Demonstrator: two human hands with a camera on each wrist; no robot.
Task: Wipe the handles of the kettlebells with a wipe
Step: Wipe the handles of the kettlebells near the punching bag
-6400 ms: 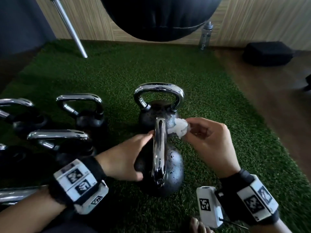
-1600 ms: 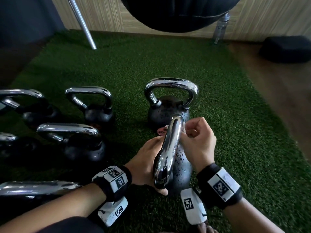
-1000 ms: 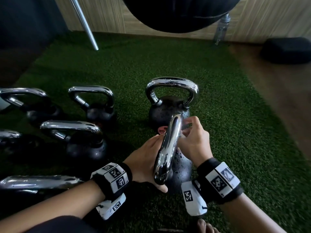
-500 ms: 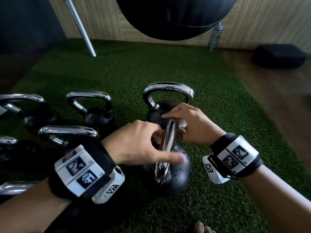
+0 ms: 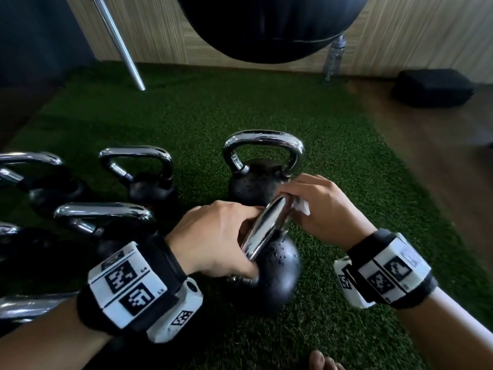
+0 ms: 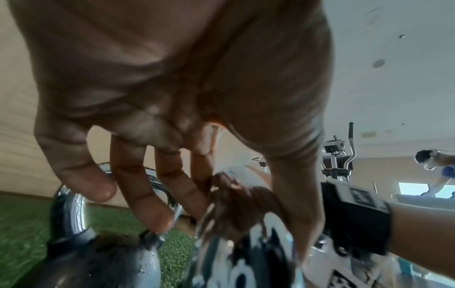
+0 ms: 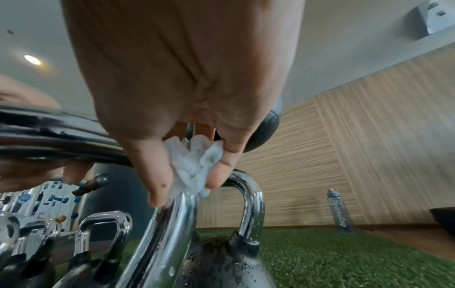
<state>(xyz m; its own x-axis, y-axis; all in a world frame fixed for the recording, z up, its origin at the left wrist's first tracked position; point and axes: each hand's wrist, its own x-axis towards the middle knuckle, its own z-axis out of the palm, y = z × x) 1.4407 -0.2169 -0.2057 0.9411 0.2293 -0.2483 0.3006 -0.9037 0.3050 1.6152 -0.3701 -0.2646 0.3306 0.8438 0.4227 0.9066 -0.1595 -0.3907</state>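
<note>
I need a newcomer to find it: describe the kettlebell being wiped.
On the green turf, right of the kettlebell cluster, two stand apart. It is the nearer kettlebell, steadied by the left hand, alone with the right hand pressing a white wipe on its handle.

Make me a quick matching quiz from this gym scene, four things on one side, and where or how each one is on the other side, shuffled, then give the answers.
Things:
1. wipe
2. left hand
3. water bottle
4. steel bar

Places or states:
A. leaning, its end on the turf at back left
B. crumpled in the right hand, against a chrome handle
C. standing by the wooden wall, back right
D. steadying the nearest kettlebell

Pairs: 1-B, 2-D, 3-C, 4-A
</note>
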